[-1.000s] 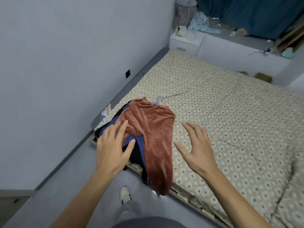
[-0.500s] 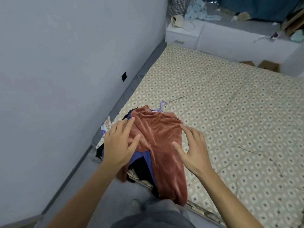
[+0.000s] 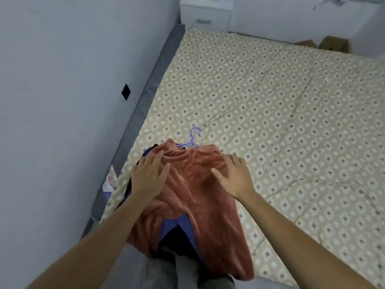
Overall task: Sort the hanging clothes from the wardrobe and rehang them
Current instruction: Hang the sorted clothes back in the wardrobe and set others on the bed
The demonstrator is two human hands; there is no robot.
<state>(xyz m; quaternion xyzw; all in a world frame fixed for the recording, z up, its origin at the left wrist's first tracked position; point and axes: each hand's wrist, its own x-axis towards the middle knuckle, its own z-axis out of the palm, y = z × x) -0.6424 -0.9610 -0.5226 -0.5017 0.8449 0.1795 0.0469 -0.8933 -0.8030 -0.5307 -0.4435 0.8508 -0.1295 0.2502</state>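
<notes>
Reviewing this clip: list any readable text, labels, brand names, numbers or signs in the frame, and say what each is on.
None can be read.
Printed paper or packaging wedged between the bed edge and the wall: coloured print, too blurred to read.
Rust-coloured garment under both hands: no label or print shows.
Patterned bedspread: a diamond pattern only, no text.
White bedside cabinet: no markings show.
</notes>
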